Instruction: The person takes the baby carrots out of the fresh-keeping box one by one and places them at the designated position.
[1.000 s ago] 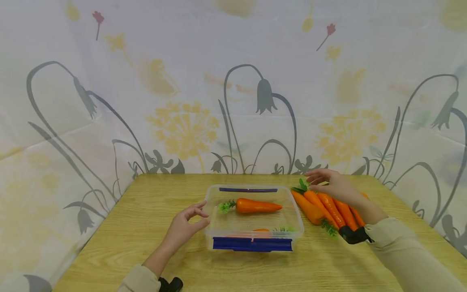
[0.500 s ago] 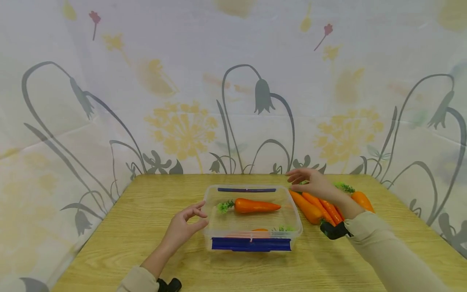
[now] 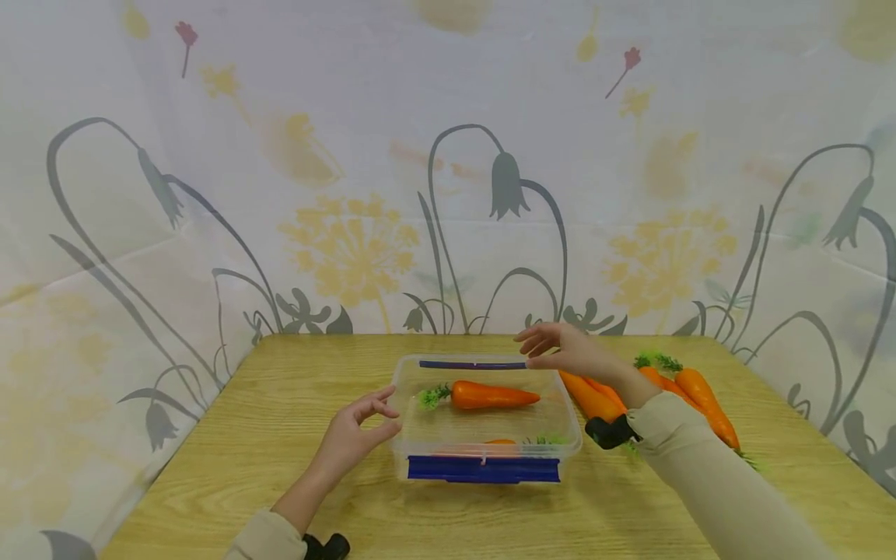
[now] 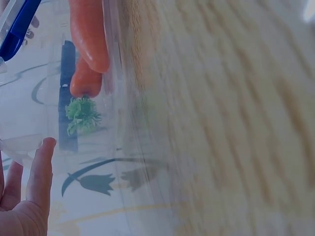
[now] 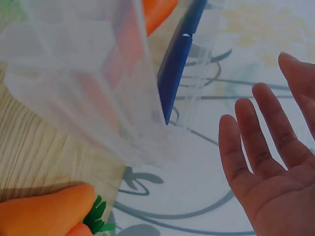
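Note:
A clear plastic container [image 3: 572, 412] with blue latches [image 3: 483, 469] stands mid-table. Inside lies an orange carrot [image 3: 493, 395] with a green top, and part of a second carrot [image 3: 502, 442] shows near the front wall. My left hand [image 3: 360, 432] is at the container's left rim, fingers loosely bent and gripping nothing. My right hand [image 3: 574, 354] hovers by the back right corner, beside the far latch [image 3: 472, 365]. Its palm [image 5: 290, 196] is bare in the right wrist view, fingers spread and relaxed.
To the container's right lie several loose carrots [image 3: 707, 404], partly hidden behind the right forearm; one carrot [image 3: 591, 397] lies close to the container's wall. The wooden table [image 3: 280, 389] backs onto a flower-printed cloth [image 3: 350, 117].
My right hand has moved left, from above the loose carrots to the container's back right corner, uncovering carrots on the right. The left hand and container have stayed put.

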{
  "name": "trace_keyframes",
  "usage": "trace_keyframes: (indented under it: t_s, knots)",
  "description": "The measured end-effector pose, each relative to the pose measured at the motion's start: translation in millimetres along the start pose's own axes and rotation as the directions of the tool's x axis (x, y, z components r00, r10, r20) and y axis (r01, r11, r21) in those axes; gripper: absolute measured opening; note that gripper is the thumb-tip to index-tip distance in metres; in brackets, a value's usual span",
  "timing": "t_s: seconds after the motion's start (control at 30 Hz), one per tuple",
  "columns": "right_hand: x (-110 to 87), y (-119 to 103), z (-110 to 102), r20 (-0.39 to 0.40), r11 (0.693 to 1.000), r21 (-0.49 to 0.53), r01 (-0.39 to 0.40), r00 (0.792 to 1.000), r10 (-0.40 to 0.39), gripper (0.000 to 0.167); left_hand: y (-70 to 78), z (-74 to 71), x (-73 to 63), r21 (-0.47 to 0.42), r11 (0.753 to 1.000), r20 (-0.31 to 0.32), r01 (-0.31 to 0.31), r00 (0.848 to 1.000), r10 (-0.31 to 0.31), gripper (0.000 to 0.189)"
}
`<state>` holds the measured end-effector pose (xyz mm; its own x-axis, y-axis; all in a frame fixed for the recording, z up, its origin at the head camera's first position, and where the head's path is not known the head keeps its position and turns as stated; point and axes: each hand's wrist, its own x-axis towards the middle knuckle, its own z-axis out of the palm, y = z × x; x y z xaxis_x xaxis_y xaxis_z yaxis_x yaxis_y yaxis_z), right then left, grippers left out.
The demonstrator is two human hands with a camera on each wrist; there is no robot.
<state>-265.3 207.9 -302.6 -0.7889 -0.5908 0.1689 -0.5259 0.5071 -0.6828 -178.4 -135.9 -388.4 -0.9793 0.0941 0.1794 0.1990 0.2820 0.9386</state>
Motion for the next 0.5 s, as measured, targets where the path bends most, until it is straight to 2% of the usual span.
trace_keyframes:
  t_s: [0.27, 0.4, 0.5]
  knots:
    - [17.8, -2.3, 7.5, 0.152, 0.997, 0.070, 0.014, 0.988, -0.025, 0.040, -0.1, -0.6, 0.3, 0.007, 1.000, -0.007, 0.003, 1.000, -0.003, 0.018]
    - [25.6, -5.7, 13.4, 0.226, 0.996, 0.091, -0.014, 0.974, -0.007, 0.042, -0.9, -0.5, 1.3, 0.004, 1.000, 0.002, -0.003, 1.000, 0.003, 0.018]
    - [30.3, -6.1, 19.5, 0.281, 0.997, 0.068, -0.047, 0.959, 0.026, 0.042, -1.1, -0.1, 1.3, 0.001, 1.000, 0.005, -0.005, 1.000, 0.005, 0.018]
